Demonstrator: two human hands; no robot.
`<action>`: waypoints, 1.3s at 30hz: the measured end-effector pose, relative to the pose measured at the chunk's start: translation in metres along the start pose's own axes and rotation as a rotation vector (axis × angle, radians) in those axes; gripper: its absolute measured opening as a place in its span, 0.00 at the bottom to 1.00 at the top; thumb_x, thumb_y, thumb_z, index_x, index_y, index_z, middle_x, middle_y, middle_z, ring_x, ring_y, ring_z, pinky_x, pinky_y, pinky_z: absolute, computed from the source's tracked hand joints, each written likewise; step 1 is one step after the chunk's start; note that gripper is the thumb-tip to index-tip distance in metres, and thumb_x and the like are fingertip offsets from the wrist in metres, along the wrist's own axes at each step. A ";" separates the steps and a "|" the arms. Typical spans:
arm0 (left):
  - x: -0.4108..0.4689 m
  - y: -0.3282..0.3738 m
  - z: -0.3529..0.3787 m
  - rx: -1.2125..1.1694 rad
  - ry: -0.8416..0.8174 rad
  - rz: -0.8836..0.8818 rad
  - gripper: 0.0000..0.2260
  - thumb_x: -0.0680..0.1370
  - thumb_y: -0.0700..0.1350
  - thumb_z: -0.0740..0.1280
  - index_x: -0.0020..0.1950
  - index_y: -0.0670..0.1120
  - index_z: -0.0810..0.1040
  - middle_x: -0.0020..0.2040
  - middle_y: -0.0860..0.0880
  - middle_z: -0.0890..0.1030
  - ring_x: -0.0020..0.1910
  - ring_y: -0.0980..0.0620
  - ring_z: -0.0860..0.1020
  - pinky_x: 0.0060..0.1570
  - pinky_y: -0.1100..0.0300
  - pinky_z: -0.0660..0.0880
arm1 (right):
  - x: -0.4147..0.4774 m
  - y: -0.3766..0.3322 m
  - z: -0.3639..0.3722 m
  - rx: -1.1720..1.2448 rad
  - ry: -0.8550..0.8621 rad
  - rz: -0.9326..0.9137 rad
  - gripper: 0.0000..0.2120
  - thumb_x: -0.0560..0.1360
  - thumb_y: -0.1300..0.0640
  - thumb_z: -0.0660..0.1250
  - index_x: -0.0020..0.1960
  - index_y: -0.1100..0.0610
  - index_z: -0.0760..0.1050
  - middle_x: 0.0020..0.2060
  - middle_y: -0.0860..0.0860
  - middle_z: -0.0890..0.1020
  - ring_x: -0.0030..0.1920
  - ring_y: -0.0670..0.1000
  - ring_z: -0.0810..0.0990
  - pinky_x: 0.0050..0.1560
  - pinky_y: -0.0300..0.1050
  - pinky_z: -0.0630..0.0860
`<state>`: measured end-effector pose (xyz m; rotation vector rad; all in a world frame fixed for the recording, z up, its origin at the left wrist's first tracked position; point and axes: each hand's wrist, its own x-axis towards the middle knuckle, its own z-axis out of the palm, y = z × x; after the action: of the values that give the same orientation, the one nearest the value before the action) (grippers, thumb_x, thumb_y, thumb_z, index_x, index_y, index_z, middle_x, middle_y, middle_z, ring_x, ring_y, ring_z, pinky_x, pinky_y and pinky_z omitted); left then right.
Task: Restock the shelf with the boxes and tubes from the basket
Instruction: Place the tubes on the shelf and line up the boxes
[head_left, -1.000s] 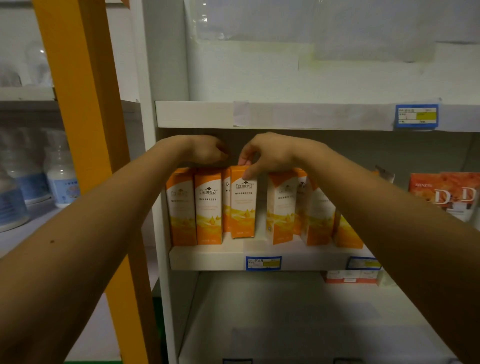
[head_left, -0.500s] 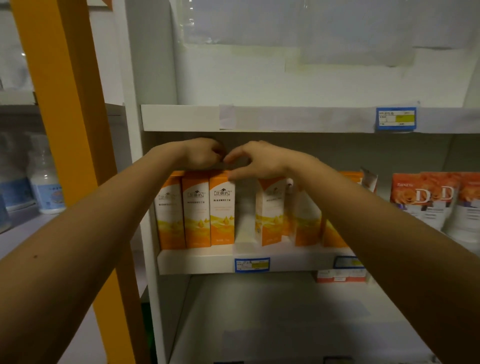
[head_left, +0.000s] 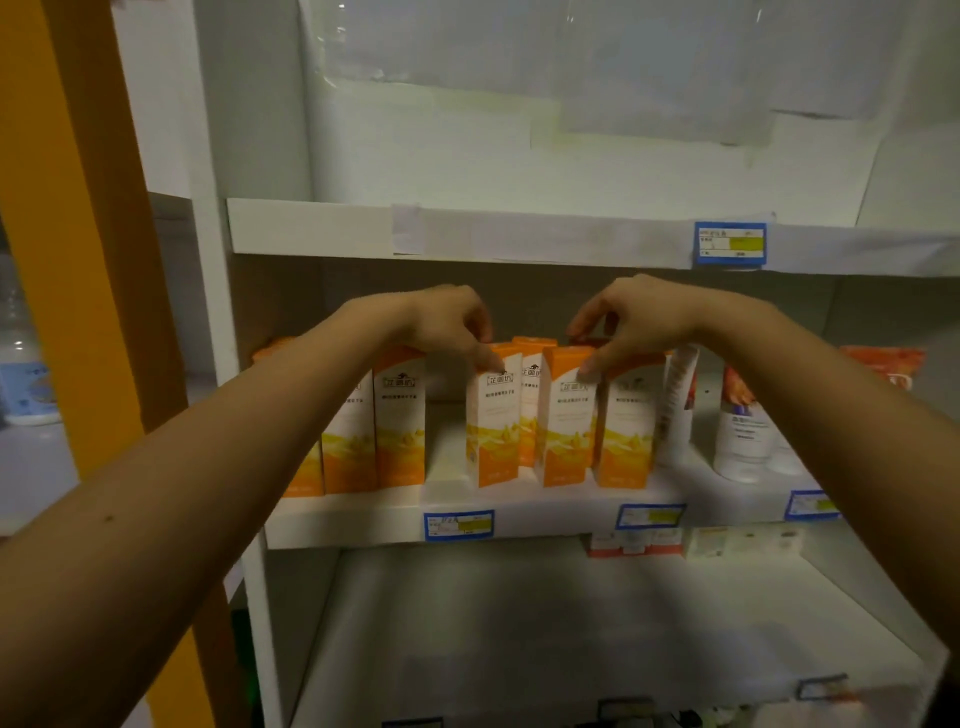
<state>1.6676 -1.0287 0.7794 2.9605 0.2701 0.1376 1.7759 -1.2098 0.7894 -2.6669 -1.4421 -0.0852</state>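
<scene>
At the far left of the frame an orange upright post (head_left: 78, 260) runs from top to bottom, with a white plastic bottle with a pale blue label (head_left: 23, 384) blurred behind it. Right of the post stands the white shelf unit (head_left: 363, 512), whose middle shelf carries a row of tall orange-and-white cardboard boxes (head_left: 400, 421) standing upright just behind blue-framed price tags (head_left: 458, 525) on the shelf's front edge. The left hand (head_left: 441, 322) reaches in at mid frame; its fingers (head_left: 485, 358) are curled down, the tips touching the top corner of one tilted orange-and-white box (head_left: 493, 421), which stands apart from the boxes on its left by a gap. Whether they pinch it or merely rest on it cannot be told. Just beside it, the right hand (head_left: 639, 317) has its fingers bent over the top of the next orange-and-white box (head_left: 566, 421), thumb at the front and the others at the rear, gripping its upper edge. Further right stand a white tube with orange print (head_left: 678, 405) and a white tube with a flower picture (head_left: 740, 436), both upright on the same shelf.
</scene>
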 end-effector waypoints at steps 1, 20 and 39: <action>0.001 0.000 0.000 0.017 -0.009 -0.002 0.11 0.73 0.54 0.68 0.49 0.49 0.77 0.42 0.55 0.78 0.48 0.51 0.78 0.47 0.59 0.73 | 0.000 0.001 0.001 0.007 -0.001 -0.005 0.21 0.70 0.51 0.71 0.62 0.50 0.74 0.51 0.45 0.74 0.51 0.47 0.73 0.55 0.45 0.73; -0.011 -0.026 -0.008 0.010 -0.006 -0.220 0.16 0.75 0.51 0.65 0.61 0.47 0.75 0.56 0.48 0.77 0.55 0.47 0.77 0.58 0.52 0.74 | 0.007 -0.006 0.003 0.044 0.010 -0.103 0.18 0.71 0.51 0.70 0.61 0.51 0.74 0.50 0.46 0.74 0.49 0.46 0.73 0.50 0.40 0.71; -0.023 -0.024 -0.019 -0.073 0.185 -0.187 0.21 0.79 0.53 0.57 0.70 0.46 0.68 0.70 0.45 0.71 0.68 0.46 0.69 0.67 0.52 0.65 | 0.040 -0.073 0.025 0.209 0.057 -0.260 0.19 0.71 0.52 0.71 0.60 0.55 0.77 0.55 0.51 0.80 0.50 0.46 0.76 0.49 0.37 0.70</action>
<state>1.6391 -1.0074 0.7918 2.8337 0.5512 0.3888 1.7371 -1.1336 0.7732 -2.2856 -1.6708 -0.0299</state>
